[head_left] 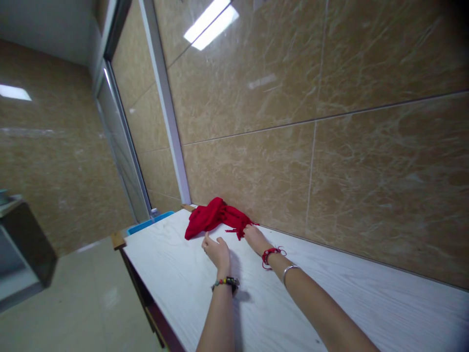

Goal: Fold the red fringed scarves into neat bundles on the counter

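A red scarf (210,217) with tassels lies bunched on the white table (168,264), close to the tiled wall. My right hand (256,238) is closed on its fringed end, at the right side of the bundle. Just in front of the scarf, my left hand (218,252) is raised over the tabletop with its fingers apart and nothing in them. The fingertips of my right hand are partly hidden by the hand itself and the cloth.
Glossy tan wall tiles (249,171) border the table's back edge. Beyond its far end sit a blue bin (150,224) and a clear bottle (154,213). Wooden pieces (117,240) stick out at the table's far corners. A cabinet (25,244) stands across the floor.
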A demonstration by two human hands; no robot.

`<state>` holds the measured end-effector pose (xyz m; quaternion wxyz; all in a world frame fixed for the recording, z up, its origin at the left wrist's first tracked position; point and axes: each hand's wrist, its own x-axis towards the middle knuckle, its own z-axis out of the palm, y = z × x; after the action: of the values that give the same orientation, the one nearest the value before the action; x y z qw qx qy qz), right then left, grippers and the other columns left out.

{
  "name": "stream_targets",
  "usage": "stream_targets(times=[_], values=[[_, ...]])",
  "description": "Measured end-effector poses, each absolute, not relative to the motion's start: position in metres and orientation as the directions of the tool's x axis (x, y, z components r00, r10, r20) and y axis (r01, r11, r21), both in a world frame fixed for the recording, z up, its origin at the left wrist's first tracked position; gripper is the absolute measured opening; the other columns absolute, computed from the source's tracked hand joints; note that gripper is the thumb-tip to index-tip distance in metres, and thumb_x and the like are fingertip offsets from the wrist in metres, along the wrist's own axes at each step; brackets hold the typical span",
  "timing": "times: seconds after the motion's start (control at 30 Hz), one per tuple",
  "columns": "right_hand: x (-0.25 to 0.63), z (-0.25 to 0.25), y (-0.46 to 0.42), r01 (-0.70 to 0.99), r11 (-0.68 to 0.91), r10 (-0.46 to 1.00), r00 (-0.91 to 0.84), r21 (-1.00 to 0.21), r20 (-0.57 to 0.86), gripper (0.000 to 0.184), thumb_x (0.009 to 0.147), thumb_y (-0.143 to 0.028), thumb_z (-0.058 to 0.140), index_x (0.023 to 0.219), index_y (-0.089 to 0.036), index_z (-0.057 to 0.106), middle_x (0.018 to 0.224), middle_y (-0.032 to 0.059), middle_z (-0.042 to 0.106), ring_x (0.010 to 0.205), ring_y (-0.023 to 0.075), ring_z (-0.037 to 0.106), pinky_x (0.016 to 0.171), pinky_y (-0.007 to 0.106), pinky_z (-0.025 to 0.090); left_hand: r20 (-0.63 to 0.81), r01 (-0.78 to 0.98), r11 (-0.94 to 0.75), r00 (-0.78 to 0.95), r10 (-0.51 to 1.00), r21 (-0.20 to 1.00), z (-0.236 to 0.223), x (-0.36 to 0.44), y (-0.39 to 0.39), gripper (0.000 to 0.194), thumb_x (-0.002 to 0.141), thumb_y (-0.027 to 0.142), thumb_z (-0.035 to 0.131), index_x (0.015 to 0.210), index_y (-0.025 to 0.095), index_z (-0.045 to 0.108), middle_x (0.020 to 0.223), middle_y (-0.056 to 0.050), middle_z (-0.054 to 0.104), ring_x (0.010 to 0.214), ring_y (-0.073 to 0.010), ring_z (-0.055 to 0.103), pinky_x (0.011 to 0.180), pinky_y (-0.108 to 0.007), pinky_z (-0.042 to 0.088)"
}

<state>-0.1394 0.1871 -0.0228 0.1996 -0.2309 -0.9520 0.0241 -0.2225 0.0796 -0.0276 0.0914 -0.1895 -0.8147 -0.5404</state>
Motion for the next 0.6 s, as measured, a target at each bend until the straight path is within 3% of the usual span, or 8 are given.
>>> stream_targets(times=[0.2, 0.27, 0.37, 0.43, 0.5, 0.6], values=[[-0.012, -0.022, 0.160, 0.390, 0.894, 0.447, -0.799, -0.219, 0.402, 0.024, 0.080, -0.009, 0.040, 0.078, -0.016, 0.063, 0.086, 0.0073, 0.062, 0.084, 0.0158, 0.056, 0.080, 0.027, 0.042, 0.560, 0.573, 0.286, -0.817, 0.135, 0.768, -0.017, -0.203, 0.078, 0.049, 0.082, 0.022, 0.036, 0.129, 0.014, 0.025, 0.134, -0.019, 0.022, 0.128, -0.0280, 0.019, 0.099, -0.044, 0.025], [0.064, -0.026, 0.148, 0.399, 0.869, 0.492, -0.758, -0.292, 0.428, 0.026, 0.080, -0.011, 0.038, 0.081, -0.018, 0.063, 0.087, 0.0071, 0.062, 0.082, 0.0159, 0.056, 0.078, 0.028, 0.044, 0.647, 0.676, 0.239, -0.737, 0.195, 0.697, -0.011, -0.191, 0.077, 0.049, 0.083, 0.025, 0.036, 0.130, 0.016, 0.027, 0.138, -0.017, 0.018, 0.130, -0.0277, 0.013, 0.101, -0.047, 0.021], [0.195, -0.033, 0.133, 0.601, 0.728, 0.682, -0.581, -0.331, 0.444, 0.028, 0.080, -0.019, 0.036, 0.082, -0.021, 0.064, 0.087, 0.0084, 0.063, 0.083, 0.0188, 0.058, 0.077, 0.031, 0.044, 0.698, 0.787, 0.174, -0.609, 0.377, 0.592, -0.006, -0.170, 0.080, 0.047, 0.083, 0.029, 0.037, 0.128, 0.016, 0.033, 0.140, -0.016, 0.019, 0.131, -0.0283, 0.010, 0.102, -0.051, 0.012], [0.280, -0.037, 0.122, 0.754, 0.562, 0.800, -0.391, -0.340, 0.456, 0.024, 0.077, -0.021, 0.040, 0.079, -0.023, 0.064, 0.088, 0.0091, 0.064, 0.083, 0.0207, 0.059, 0.079, 0.034, 0.044, 0.663, 0.847, 0.058, -0.455, 0.595, 0.529, -0.008, -0.148, 0.085, 0.046, 0.082, 0.033, 0.041, 0.125, 0.016, 0.038, 0.137, -0.015, 0.027, 0.129, -0.0280, 0.016, 0.102, -0.049, 0.014], [0.349, -0.039, 0.108, 0.850, 0.396, 0.877, -0.238, -0.348, 0.417, 0.022, 0.073, -0.019, 0.043, 0.074, -0.023, 0.064, 0.085, 0.0098, 0.065, 0.080, 0.0218, 0.060, 0.078, 0.035, 0.045, 0.580, 0.864, -0.155, -0.180, 0.794, 0.480, -0.014, -0.118, 0.090, 0.045, 0.079, 0.036, 0.046, 0.121, 0.018, 0.044, 0.132, -0.013, 0.038, 0.126, -0.0262, 0.024, 0.103, -0.045, 0.018], [0.403, -0.037, 0.089, 0.896, 0.305, 0.908, -0.170, -0.323, 0.384, 0.023, 0.074, -0.019, 0.042, 0.076, -0.019, 0.065, 0.084, 0.0116, 0.065, 0.080, 0.0213, 0.060, 0.078, 0.033, 0.045, 0.460, 0.745, -0.428, 0.183, 0.869, 0.512, -0.023, -0.058, 0.092, 0.048, 0.074, 0.039, 0.054, 0.118, 0.022, 0.049, 0.128, -0.009, 0.045, 0.123, -0.0244, 0.031, 0.104, -0.041, 0.019]])
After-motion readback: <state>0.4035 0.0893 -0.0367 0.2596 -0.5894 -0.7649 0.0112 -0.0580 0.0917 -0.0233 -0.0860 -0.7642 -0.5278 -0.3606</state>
